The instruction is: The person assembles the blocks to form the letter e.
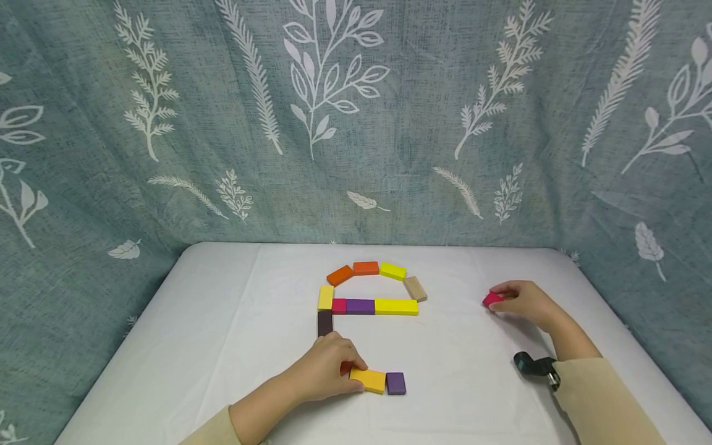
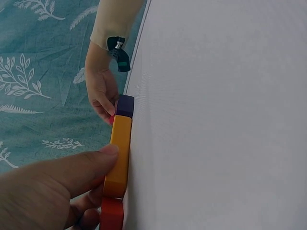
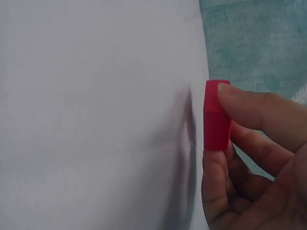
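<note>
Near the front of the table, my left hand (image 1: 325,369) pinches an orange-yellow block (image 1: 374,382) that lies flat. A purple block (image 1: 396,384) sits at its right end. In the left wrist view the thumb presses the side of the orange-yellow block (image 2: 121,163), and a red-orange block (image 2: 112,213) shows at its near end; the head view hides that one behind the hand. Over at the right, my right hand (image 1: 527,303) holds a pinkish-red block (image 1: 492,299) between thumb and fingers. The right wrist view shows this block (image 3: 217,117) held off the tabletop.
Beyond the left hand, a dark brown block (image 1: 325,323) and a yellow block (image 1: 326,298) form a column. A row with a long yellow block (image 1: 396,306) runs right from it. Orange (image 1: 365,268), yellow and tan (image 1: 415,288) blocks arc behind. A patterned curtain (image 1: 411,204) surrounds the white table (image 1: 473,395).
</note>
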Demonstrator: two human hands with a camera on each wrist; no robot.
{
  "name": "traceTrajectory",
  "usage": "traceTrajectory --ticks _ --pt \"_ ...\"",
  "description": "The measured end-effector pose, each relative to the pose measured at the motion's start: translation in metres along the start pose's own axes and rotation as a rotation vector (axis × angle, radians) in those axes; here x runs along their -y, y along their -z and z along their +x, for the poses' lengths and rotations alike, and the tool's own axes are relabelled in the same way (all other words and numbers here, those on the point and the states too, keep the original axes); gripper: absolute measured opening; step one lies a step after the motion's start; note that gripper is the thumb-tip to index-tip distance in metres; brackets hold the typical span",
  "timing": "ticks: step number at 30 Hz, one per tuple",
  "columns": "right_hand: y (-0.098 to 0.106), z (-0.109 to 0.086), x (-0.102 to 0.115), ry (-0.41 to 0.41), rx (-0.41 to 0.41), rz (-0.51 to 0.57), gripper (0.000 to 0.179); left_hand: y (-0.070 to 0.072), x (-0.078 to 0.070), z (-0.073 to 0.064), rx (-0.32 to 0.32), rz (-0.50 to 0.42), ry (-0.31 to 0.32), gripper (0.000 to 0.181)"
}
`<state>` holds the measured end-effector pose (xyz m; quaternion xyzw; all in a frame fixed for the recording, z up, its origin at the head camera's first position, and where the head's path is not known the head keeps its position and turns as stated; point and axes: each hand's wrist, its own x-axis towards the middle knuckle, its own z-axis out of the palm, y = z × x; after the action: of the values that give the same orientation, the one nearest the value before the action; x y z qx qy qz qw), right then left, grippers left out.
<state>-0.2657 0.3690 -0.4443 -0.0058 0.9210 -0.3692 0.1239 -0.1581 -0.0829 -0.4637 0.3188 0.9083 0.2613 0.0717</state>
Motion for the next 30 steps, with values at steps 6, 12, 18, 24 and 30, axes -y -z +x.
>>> traceTrajectory --ticks 6,12,18,24,30 --pt "-0.006 -0.012 0.017 0.099 0.072 0.058 0.056 0.0 -0.001 0.0 -0.002 0.002 -0.006 0.024" --pt "-0.023 -0.019 0.03 0.179 0.16 0.096 0.047 0.0 -0.002 0.0 0.001 0.008 0.001 0.024" --pt "-0.038 -0.028 0.046 0.267 0.244 0.081 0.041 0.0 -0.001 0.0 0.001 0.007 -0.003 0.024" --pt "-0.055 -0.037 0.065 0.335 0.343 0.049 0.034 0.001 -0.001 0.0 0.005 0.001 0.0 0.024" --pt "-0.072 -0.045 0.08 0.361 0.419 0.027 0.033 0.0 -0.001 0.0 0.002 -0.004 0.001 0.024"
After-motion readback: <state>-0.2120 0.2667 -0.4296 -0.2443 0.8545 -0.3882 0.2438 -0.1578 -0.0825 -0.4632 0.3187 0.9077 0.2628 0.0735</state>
